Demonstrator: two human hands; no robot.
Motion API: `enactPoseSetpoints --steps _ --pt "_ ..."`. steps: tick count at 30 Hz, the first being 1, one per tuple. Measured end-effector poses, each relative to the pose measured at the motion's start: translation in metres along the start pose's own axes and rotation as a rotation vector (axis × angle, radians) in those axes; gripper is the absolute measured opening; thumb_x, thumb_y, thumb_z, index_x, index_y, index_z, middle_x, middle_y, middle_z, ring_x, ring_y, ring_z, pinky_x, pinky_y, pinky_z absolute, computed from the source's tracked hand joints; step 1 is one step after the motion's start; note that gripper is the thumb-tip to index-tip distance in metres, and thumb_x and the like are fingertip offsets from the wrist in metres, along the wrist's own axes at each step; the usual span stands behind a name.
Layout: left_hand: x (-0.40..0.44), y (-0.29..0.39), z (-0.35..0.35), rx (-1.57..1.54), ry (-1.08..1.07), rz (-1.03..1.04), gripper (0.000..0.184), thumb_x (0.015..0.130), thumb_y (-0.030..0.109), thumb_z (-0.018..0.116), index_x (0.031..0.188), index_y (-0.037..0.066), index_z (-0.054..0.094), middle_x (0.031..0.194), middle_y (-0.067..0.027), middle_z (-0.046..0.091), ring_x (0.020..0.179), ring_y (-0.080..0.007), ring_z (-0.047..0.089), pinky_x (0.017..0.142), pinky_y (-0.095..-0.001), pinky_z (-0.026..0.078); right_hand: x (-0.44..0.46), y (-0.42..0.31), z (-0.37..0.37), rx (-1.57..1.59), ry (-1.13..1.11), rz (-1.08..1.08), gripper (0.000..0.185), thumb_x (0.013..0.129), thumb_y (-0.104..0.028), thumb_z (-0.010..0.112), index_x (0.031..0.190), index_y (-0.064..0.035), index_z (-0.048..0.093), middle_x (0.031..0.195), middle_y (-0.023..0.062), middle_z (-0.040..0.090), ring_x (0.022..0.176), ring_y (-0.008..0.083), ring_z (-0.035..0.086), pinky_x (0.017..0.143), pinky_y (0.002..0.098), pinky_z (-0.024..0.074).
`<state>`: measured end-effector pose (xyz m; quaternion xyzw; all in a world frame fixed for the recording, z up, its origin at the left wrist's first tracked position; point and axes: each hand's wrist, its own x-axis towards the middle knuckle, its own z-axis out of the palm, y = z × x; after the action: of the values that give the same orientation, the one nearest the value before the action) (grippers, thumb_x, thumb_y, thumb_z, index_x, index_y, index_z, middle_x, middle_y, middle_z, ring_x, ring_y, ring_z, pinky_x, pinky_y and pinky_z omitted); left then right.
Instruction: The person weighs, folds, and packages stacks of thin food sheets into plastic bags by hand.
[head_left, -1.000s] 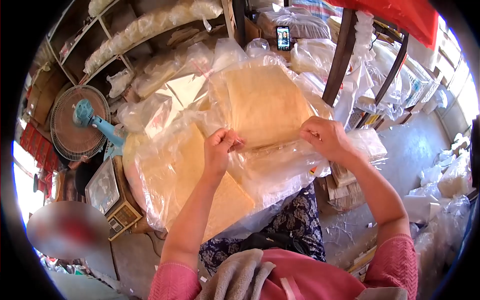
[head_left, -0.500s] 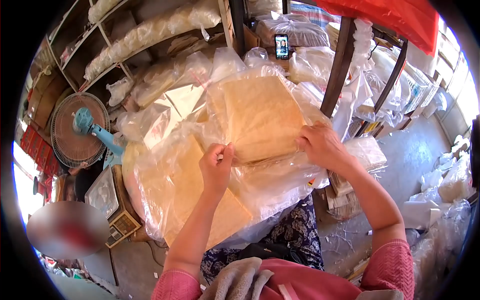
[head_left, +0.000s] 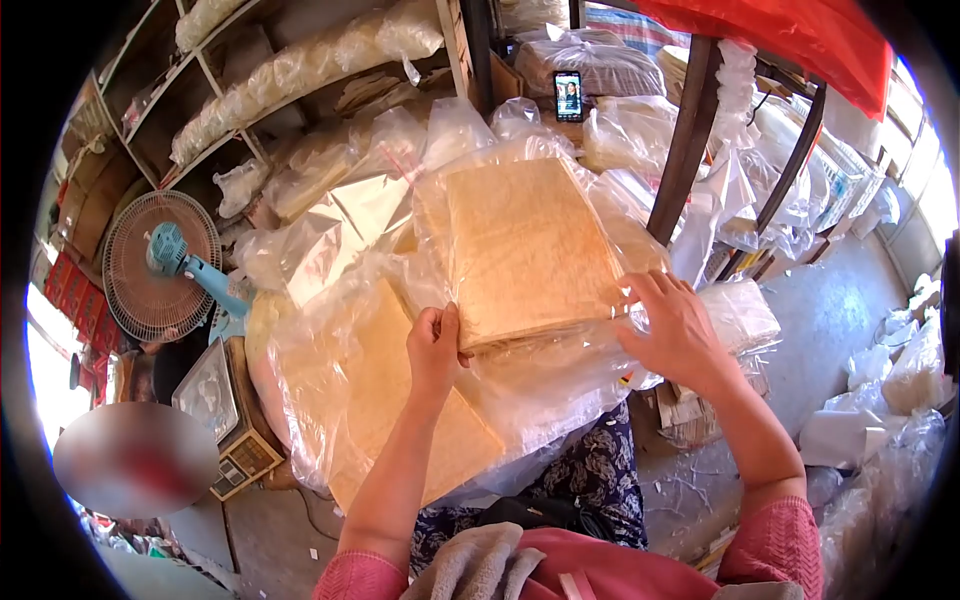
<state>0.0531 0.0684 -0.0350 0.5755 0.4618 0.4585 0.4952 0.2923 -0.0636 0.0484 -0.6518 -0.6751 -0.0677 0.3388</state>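
A stack of thin yellowish-tan sheets [head_left: 530, 250] lies in front of me on clear plastic film [head_left: 540, 385]. My left hand [head_left: 436, 345] is closed at the stack's near left corner, thumb on top and fingertips partly hidden below. Just off the near right corner is my right hand [head_left: 675, 325], its fingers apart; nothing shows between them. A second pile of tan sheets [head_left: 400, 400], partly wrapped in plastic, lies to the left under my left forearm. Folded silvery-white film [head_left: 350, 225] rests behind that pile.
On the left stand a fan [head_left: 162, 265] and a weighing scale [head_left: 225, 415]. A lit phone [head_left: 567, 96] is propped at the back. A dark post [head_left: 685, 140] rises at the right rear. Shelves [head_left: 300, 95] hold bagged goods, and bundled sheets [head_left: 735, 320] sit to the right.
My right hand has let go of the stack's right edge and spread its fingers. The left hand has moved slightly down and to the right. The top sheet looks smoother and squarer.
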Motion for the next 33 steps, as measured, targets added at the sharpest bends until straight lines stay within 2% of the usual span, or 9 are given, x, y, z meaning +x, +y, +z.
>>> enactPoseSetpoints --steps 3,9,16,22,25,28,29,32,33 --pt "0.001 0.0 0.0 -0.011 -0.008 -0.018 0.032 0.093 0.024 0.049 0.071 0.002 0.047 0.059 -0.0057 0.052 0.043 -0.0121 0.051 0.037 -0.0243 0.041 -0.011 0.012 -0.004 -0.089 0.007 -0.121 0.013 0.078 -0.012 0.059 0.087 -0.0023 0.057 0.08 0.0108 0.059 0.082 0.0312 0.055 0.078 0.0418 0.0428" --pt "0.001 0.001 -0.002 -0.019 -0.021 -0.074 0.032 0.093 0.025 0.05 0.072 0.002 0.048 0.061 -0.0055 0.053 0.044 -0.0132 0.052 0.038 -0.0252 0.043 -0.009 0.039 0.011 0.247 0.056 -0.039 0.005 0.08 -0.007 0.059 0.082 -0.0023 0.059 0.073 0.0104 0.058 0.073 0.0294 0.056 0.069 0.0375 0.0442" --pt "0.001 0.002 -0.001 -0.035 -0.02 -0.108 0.03 0.093 0.025 0.05 0.073 0.002 0.049 0.062 -0.0059 0.053 0.045 -0.0149 0.053 0.038 -0.0267 0.044 0.008 0.046 0.038 0.494 0.108 0.447 0.021 0.083 -0.019 0.064 0.074 -0.0015 0.056 0.062 0.0101 0.059 0.054 0.0227 0.057 0.052 0.0327 0.0425" --pt "0.003 -0.006 0.001 -0.114 -0.022 -0.138 0.029 0.093 0.026 0.048 0.074 0.003 0.049 0.062 -0.0067 0.053 0.044 -0.0163 0.052 0.037 -0.0276 0.044 0.004 0.076 0.073 0.407 0.226 0.389 0.017 0.082 -0.016 0.065 0.08 -0.0017 0.055 0.056 0.01 0.058 0.049 0.0215 0.056 0.048 0.0309 0.0415" --pt "0.004 -0.008 0.002 -0.126 -0.021 -0.125 0.029 0.093 0.026 0.047 0.075 0.003 0.05 0.061 -0.0065 0.053 0.043 -0.0161 0.052 0.038 -0.0276 0.044 0.004 0.068 0.061 0.42 0.213 0.465 0.013 0.081 -0.012 0.065 0.081 -0.0028 0.056 0.066 0.0107 0.061 0.054 0.0217 0.058 0.05 0.0313 0.0432" --pt "0.004 -0.01 0.001 -0.146 -0.025 -0.127 0.031 0.094 0.026 0.047 0.076 0.0 0.051 0.063 -0.0067 0.055 0.042 -0.0156 0.052 0.038 -0.0255 0.043 0.004 0.047 0.04 0.174 0.562 0.207 0.009 0.079 -0.008 0.064 0.081 -0.0036 0.056 0.077 0.0103 0.062 0.062 0.0229 0.06 0.054 0.033 0.0446" --pt "0.005 -0.011 0.001 -0.153 -0.03 -0.134 0.031 0.094 0.026 0.047 0.076 0.0 0.051 0.063 -0.0068 0.055 0.042 -0.0156 0.052 0.038 -0.0255 0.043 -0.005 0.042 0.037 0.16 0.447 0.202 0.013 0.079 -0.007 0.063 0.091 -0.0037 0.058 0.099 0.013 0.06 0.086 0.0265 0.06 0.073 0.0337 0.0478" --pt "0.005 -0.012 0.0 -0.165 -0.048 -0.157 0.032 0.094 0.026 0.047 0.076 0.0 0.051 0.063 -0.007 0.055 0.042 -0.0156 0.052 0.039 -0.0255 0.043 -0.004 0.014 0.039 0.046 0.215 -0.185 0.035 0.081 -0.012 0.062 0.113 -0.0013 0.053 0.117 0.0165 0.054 0.111 0.0308 0.05 0.094 0.0339 0.0408" --pt "0.005 -0.012 0.0 -0.168 -0.049 -0.16 0.032 0.094 0.026 0.047 0.076 0.0 0.051 0.063 -0.0072 0.055 0.042 -0.0157 0.052 0.039 -0.0256 0.044 -0.004 0.017 0.045 0.081 0.173 -0.154 0.042 0.082 -0.015 0.061 0.119 -0.0002 0.048 0.122 0.0174 0.05 0.116 0.0315 0.046 0.098 0.034 0.037"
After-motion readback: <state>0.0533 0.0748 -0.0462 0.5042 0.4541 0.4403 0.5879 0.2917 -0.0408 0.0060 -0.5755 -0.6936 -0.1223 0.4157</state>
